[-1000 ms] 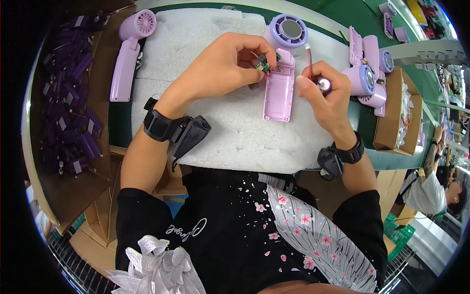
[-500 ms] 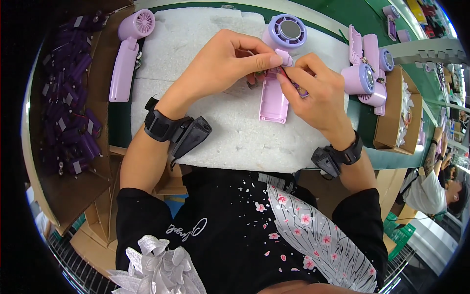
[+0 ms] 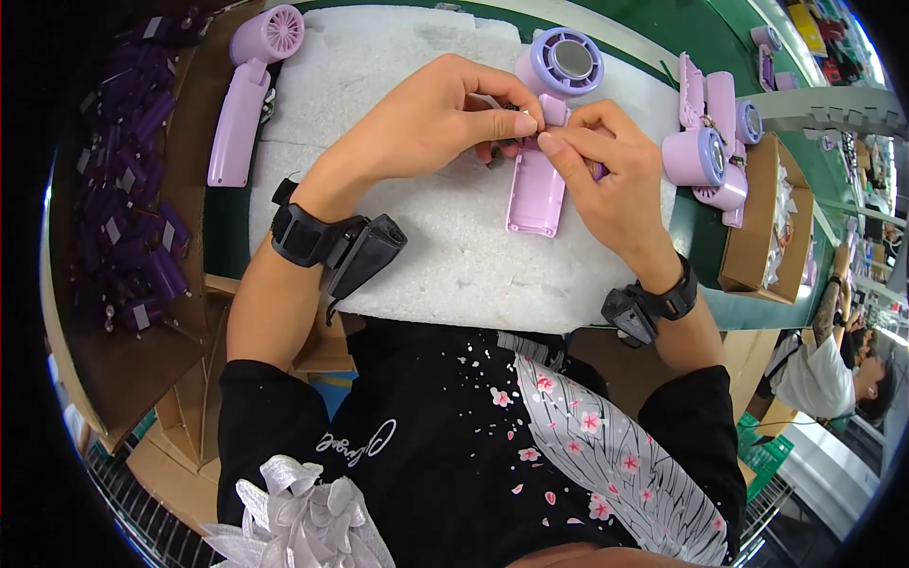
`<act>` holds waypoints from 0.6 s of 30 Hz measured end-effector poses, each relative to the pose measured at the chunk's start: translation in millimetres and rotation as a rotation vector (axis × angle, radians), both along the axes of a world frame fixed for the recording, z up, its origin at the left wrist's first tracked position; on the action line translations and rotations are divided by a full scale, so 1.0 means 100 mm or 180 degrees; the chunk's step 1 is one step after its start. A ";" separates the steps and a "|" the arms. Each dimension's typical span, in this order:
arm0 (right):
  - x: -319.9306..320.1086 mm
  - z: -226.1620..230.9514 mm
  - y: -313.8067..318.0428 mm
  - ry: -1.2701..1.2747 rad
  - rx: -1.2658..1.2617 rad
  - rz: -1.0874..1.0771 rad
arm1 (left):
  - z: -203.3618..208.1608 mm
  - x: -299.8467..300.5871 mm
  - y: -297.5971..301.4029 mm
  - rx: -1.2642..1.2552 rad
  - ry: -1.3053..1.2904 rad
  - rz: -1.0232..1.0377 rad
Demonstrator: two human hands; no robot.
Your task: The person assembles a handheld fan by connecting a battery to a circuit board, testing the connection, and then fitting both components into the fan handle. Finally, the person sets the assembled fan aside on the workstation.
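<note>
An opened pink handheld fan lies on the white foam pad (image 3: 407, 256). Its round head (image 3: 571, 59) points away from me, and the hollow handle shell (image 3: 536, 204) points toward me. Over the top of that handle, my left hand (image 3: 445, 118) pinches thumb to forefinger on a tiny part, probably a wire end, that the fingers mostly cover. Close against it, my right hand (image 3: 617, 175) is closed, thumb and forefinger together at the same spot. A purple battery (image 3: 598, 170) shows partly between its curled fingers. Small dark parts are half hidden under my left fingers.
A box of purple batteries (image 3: 133, 208) stands at the left. Another pink fan (image 3: 239, 123) lies at the pad's left edge. At the right are several fan pieces (image 3: 696, 156) and a cardboard box (image 3: 767, 218) with small parts. Another person (image 3: 819, 379) sits farther right.
Both thumbs and forefingers have come closer together above the handle. The dark wire seen by my right fingers is now hidden. The fan shifts slightly right in the view.
</note>
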State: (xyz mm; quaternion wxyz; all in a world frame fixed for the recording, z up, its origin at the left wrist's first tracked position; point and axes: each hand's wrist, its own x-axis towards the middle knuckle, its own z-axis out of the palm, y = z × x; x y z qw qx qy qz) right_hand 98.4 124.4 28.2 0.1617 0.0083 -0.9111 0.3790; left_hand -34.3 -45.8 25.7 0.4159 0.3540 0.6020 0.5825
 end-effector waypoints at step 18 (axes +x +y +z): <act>0.00 -0.03 -0.02 -0.0072 -0.0118 -0.0032 | -0.01 -0.08 -0.03 -0.0062 0.0382 -0.0109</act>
